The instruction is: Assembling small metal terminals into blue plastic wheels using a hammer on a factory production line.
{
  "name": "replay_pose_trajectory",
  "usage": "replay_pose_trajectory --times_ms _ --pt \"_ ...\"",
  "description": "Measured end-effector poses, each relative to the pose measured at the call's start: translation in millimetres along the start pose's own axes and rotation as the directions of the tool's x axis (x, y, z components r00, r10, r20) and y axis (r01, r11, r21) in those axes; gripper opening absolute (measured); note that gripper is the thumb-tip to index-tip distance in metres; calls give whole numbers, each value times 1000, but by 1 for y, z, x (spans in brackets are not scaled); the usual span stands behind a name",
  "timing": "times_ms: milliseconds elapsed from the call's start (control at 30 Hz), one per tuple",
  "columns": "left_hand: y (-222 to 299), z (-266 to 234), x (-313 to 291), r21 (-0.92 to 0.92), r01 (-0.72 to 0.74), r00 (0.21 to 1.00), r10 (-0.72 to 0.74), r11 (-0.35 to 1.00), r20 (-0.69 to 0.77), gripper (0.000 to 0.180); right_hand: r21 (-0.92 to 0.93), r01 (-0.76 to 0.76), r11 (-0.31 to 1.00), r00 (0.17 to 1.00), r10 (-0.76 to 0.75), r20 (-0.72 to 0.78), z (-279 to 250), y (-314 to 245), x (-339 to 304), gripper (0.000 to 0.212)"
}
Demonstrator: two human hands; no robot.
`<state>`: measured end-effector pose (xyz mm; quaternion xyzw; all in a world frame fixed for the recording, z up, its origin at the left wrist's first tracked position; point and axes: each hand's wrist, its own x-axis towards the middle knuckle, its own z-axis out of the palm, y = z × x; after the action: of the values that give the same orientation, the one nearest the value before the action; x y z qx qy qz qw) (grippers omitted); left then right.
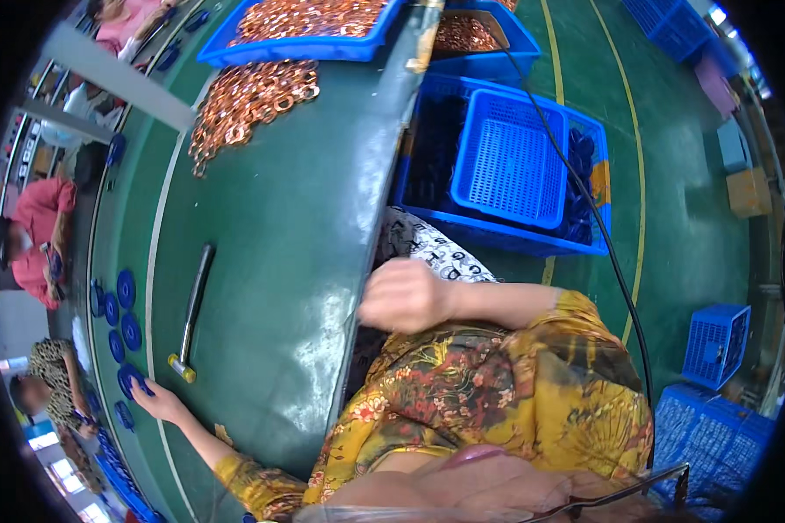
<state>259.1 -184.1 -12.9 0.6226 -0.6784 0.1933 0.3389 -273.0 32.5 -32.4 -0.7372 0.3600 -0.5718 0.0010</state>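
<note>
Seen from above, a worker in a yellow floral blouse (497,392) reaches across a dark green counter (296,244), the left hand (159,403) at the lower left of the frame lying with fingers spread, its tips on a round blue disc (131,378), one of a row of flat blue discs (124,309) curving along the counter's far edge. Just beside that hand lies a small hammer (192,314) with a slim metal handle and a yellowish head. The right hand (406,295), at the centre of the frame, is curled into a loose fist at the counter's near edge; whether it holds anything cannot be told. Shiny copper rings (249,100) lie heaped at the upper left, more of them filling a blue plastic tray (296,45) whose top is cut off. To the upper right, a perforated blue basket (510,161) sits inside a larger blue crate (506,235) on the green floor (680,218), which is painted with yellow lines. A black cable (615,261) trails over the crate. Other workers at the far left are blurred by the bent rim of the picture.
</note>
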Motion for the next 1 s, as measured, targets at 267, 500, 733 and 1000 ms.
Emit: replay_pose_trajectory --times_ms 267,500,733,1000 --pt "274 -103 -62 -407 -126 992 111 905 -61 24 -501 -862 -78 159 897 -412 -131 149 -163 76" --pt "510 -41 -126 -917 113 822 482 382 302 16 -147 -909 -389 -312 872 -377 -94 266 -210 99" --pt "580 79 -184 -716 540 498 518 442 695 19 -189 -978 -94 -26 943 -332 -168 175 -170 63" --pt "680 137 -167 -824 323 552 615 466 564 68 786 -580 215 271 960 -63 -264 125 -163 51"
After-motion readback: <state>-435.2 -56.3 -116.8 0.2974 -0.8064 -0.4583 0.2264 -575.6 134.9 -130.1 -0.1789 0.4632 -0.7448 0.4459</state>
